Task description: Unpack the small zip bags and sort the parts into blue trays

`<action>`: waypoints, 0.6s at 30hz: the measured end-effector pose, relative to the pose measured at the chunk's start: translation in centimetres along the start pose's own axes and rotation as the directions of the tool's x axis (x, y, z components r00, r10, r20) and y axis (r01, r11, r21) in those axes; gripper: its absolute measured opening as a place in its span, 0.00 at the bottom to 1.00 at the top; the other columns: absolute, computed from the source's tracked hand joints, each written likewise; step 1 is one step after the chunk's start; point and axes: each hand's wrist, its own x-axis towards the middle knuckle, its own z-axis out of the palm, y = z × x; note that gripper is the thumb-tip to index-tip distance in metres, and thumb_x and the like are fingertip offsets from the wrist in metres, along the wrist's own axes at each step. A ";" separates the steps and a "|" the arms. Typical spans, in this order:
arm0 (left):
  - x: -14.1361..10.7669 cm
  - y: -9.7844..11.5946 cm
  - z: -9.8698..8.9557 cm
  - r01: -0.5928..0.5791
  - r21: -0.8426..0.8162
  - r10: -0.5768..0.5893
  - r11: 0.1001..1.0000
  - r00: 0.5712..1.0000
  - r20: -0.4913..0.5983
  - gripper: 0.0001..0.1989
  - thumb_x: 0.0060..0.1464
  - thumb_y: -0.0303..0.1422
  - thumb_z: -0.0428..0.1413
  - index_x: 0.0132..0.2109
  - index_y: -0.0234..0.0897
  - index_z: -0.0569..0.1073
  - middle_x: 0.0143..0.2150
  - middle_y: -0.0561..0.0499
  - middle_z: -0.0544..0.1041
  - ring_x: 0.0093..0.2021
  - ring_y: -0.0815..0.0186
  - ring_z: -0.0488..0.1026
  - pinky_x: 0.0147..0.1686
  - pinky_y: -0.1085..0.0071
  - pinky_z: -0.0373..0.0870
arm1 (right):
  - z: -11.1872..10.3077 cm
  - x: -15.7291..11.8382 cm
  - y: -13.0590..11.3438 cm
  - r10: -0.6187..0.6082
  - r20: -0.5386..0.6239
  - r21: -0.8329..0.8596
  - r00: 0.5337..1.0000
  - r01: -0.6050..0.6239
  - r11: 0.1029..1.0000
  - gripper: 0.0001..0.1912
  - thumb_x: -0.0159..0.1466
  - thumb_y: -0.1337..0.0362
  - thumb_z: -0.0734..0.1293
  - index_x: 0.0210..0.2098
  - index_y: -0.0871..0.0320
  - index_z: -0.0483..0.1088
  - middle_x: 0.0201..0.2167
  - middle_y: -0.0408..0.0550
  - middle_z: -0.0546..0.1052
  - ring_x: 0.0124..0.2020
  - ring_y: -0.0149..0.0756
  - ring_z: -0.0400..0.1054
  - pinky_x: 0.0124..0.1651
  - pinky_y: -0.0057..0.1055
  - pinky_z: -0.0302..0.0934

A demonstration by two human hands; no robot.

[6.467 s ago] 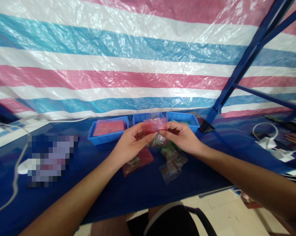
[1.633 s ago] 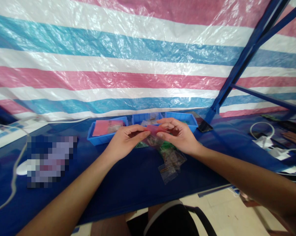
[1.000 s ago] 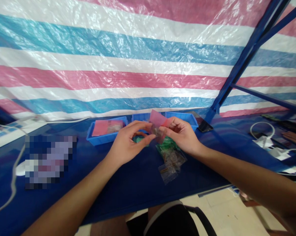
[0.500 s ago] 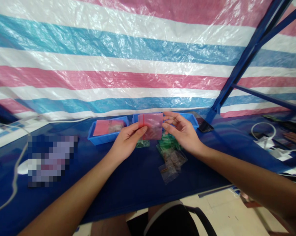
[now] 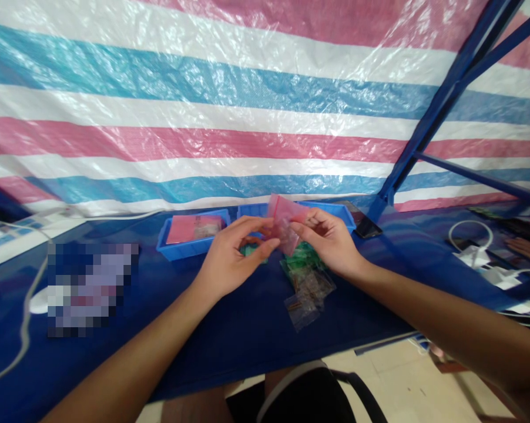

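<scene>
Since the frame half a second back, the pink bag (image 5: 286, 228) has turned from flat-on to tilted and slid a bit toward our right. Left hand (image 5: 230, 252) has let go of the strip side; right hand (image 5: 331, 238) now has the bag's right side.

Head view, the only one. Bag is up in the air above the desk (image 5: 247, 335), between our two hands, in front of the middle bin (image 5: 247, 210). Right hand is the nearer, pinching it thumb against fingers. Left hand: thumb and fingers well parted in a C, nothing gripped; tips right by the bag's left edge, touching or not we can't tell.

Key relation: from the left hand, the bag lies straight off the fingertips, to the right and slightly up. Its red strip (image 5: 276, 207) sits at the upper left, the side facing the left hand. Outline near square, so no clear long axis; it leans, upper left to lower right. Contents too blurred to call.

Below the right hand, green boards (image 5: 302, 255), then clear bags (image 5: 307, 294) nearer us. Another green piece (image 5: 250, 251) shows behind the left hand. Left bin (image 5: 181, 251) holds pink packets (image 5: 181, 228).
</scene>
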 end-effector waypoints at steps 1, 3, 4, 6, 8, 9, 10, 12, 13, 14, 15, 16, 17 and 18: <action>-0.1 0.2 0.2 -0.022 0.012 0.021 1.000 0.998 0.055 0.22 0.64 0.44 0.67 0.60 0.41 0.82 0.59 0.42 0.81 0.53 0.56 0.81 0.51 0.65 0.79 | 0.2 -0.3 -0.3 0.016 0.078 -0.001 0.997 -0.016 1.000 0.16 0.64 0.49 0.80 0.43 0.51 0.81 0.39 0.45 0.86 0.39 0.40 0.80 0.46 0.38 0.77; -0.1 0.3 0.4 -0.041 0.057 0.035 0.998 0.995 0.098 0.22 0.64 0.45 0.67 0.61 0.41 0.81 0.58 0.43 0.81 0.54 0.55 0.80 0.51 0.65 0.77 | 0.6 -0.8 -0.8 0.039 0.194 0.000 0.980 -0.039 0.999 0.17 0.66 0.50 0.78 0.49 0.51 0.82 0.47 0.47 0.87 0.46 0.42 0.82 0.52 0.41 0.78; -0.1 0.2 0.4 -0.029 0.074 0.022 0.997 0.996 0.086 0.20 0.66 0.45 0.65 0.60 0.41 0.82 0.56 0.43 0.82 0.53 0.56 0.80 0.50 0.66 0.77 | 0.7 -0.9 -1.0 0.038 0.224 0.003 0.974 -0.040 0.999 0.17 0.68 0.50 0.77 0.52 0.51 0.82 0.50 0.48 0.86 0.47 0.42 0.82 0.54 0.41 0.78; 0.0 -0.3 0.3 0.040 0.065 -0.041 0.997 0.999 0.026 0.18 0.70 0.45 0.61 0.56 0.39 0.83 0.50 0.45 0.83 0.47 0.59 0.80 0.46 0.67 0.75 | 0.6 -1.0 -1.0 0.017 0.219 0.008 0.976 -0.020 1.000 0.17 0.70 0.50 0.76 0.54 0.51 0.82 0.51 0.49 0.86 0.48 0.42 0.82 0.53 0.41 0.79; 0.3 -0.9 0.1 0.130 0.002 -0.130 0.992 0.990 -0.049 0.18 0.70 0.47 0.61 0.53 0.38 0.84 0.45 0.47 0.84 0.41 0.61 0.78 0.40 0.69 0.72 | 0.4 -0.8 -0.7 -0.011 0.139 -0.003 0.990 0.011 1.000 0.17 0.70 0.51 0.76 0.52 0.52 0.81 0.48 0.49 0.85 0.45 0.40 0.81 0.45 0.36 0.79; 0.4 -1.2 0.0 0.167 -0.045 -0.170 0.985 0.982 -0.078 0.19 0.68 0.48 0.62 0.51 0.37 0.85 0.43 0.48 0.84 0.39 0.62 0.77 0.39 0.69 0.71 | 0.2 -0.6 -0.4 -0.026 0.081 -0.012 0.996 0.027 1.000 0.17 0.69 0.51 0.77 0.52 0.52 0.80 0.47 0.49 0.85 0.43 0.39 0.80 0.41 0.33 0.77; 0.5 -1.4 -0.1 0.194 -0.099 -0.204 0.976 0.974 -0.097 0.20 0.66 0.49 0.64 0.50 0.37 0.85 0.42 0.48 0.84 0.38 0.62 0.77 0.38 0.70 0.70 | 0.0 -0.4 -0.2 -0.038 0.027 -0.020 0.999 0.038 0.999 0.18 0.67 0.52 0.78 0.52 0.52 0.79 0.46 0.48 0.84 0.42 0.37 0.79 0.38 0.31 0.76; 0.6 -1.5 -0.1 0.229 -0.208 -0.252 0.951 0.963 -0.094 0.21 0.62 0.50 0.67 0.49 0.37 0.86 0.42 0.48 0.85 0.39 0.62 0.77 0.39 0.70 0.71 | -0.2 -0.1 0.3 -0.046 -0.036 -0.016 0.998 0.045 0.999 0.24 0.63 0.53 0.82 0.54 0.51 0.77 0.48 0.47 0.82 0.41 0.35 0.77 0.36 0.29 0.74; 0.6 -1.5 -0.1 0.244 -0.254 -0.271 0.936 0.959 -0.077 0.21 0.61 0.50 0.68 0.49 0.37 0.86 0.42 0.48 0.85 0.40 0.61 0.77 0.40 0.69 0.72 | -0.2 -0.1 0.4 -0.040 -0.032 -0.002 0.999 0.040 0.999 0.27 0.61 0.54 0.83 0.56 0.50 0.76 0.50 0.47 0.81 0.42 0.35 0.77 0.37 0.29 0.75; 0.6 -1.4 -0.1 0.261 -0.293 -0.288 0.920 0.956 -0.052 0.21 0.59 0.50 0.69 0.49 0.37 0.87 0.43 0.47 0.86 0.40 0.61 0.78 0.42 0.69 0.72 | -0.2 0.0 0.5 -0.025 -0.003 0.017 1.000 0.025 1.000 0.28 0.61 0.54 0.83 0.57 0.49 0.75 0.51 0.46 0.81 0.44 0.36 0.77 0.40 0.31 0.75; 0.5 -1.3 0.0 0.278 -0.323 -0.301 0.905 0.953 -0.022 0.21 0.59 0.50 0.70 0.49 0.37 0.87 0.44 0.47 0.86 0.41 0.60 0.78 0.43 0.68 0.73 | -0.1 0.0 0.5 -0.004 0.043 0.035 0.999 0.003 0.999 0.28 0.61 0.55 0.83 0.57 0.49 0.76 0.50 0.46 0.81 0.45 0.37 0.77 0.43 0.32 0.76; 0.5 -1.2 0.1 0.295 -0.344 -0.311 0.891 0.950 0.010 0.21 0.58 0.49 0.70 0.49 0.38 0.87 0.45 0.47 0.86 0.41 0.60 0.79 0.44 0.67 0.74 | -0.1 0.0 0.4 0.017 0.091 0.049 0.996 -0.021 0.999 0.25 0.62 0.55 0.83 0.55 0.50 0.77 0.48 0.45 0.82 0.45 0.37 0.78 0.45 0.34 0.76; 0.5 -1.2 0.1 0.307 -0.353 -0.316 0.884 0.948 0.034 0.21 0.58 0.49 0.70 0.49 0.38 0.87 0.46 0.46 0.87 0.42 0.59 0.79 0.45 0.67 0.74 | 0.0 0.0 0.4 0.034 0.133 0.053 0.991 -0.041 0.998 0.21 0.62 0.54 0.82 0.51 0.51 0.79 0.45 0.45 0.83 0.43 0.37 0.78 0.47 0.35 0.75; 0.5 -1.1 0.2 0.312 -0.350 -0.316 0.883 0.947 0.047 0.21 0.59 0.49 0.70 0.49 0.38 0.87 0.46 0.46 0.87 0.42 0.59 0.80 0.45 0.66 0.74 | 0.0 0.0 0.3 0.050 0.163 0.048 0.985 -0.058 0.997 0.18 0.63 0.54 0.82 0.48 0.52 0.80 0.41 0.44 0.84 0.41 0.37 0.78 0.47 0.36 0.75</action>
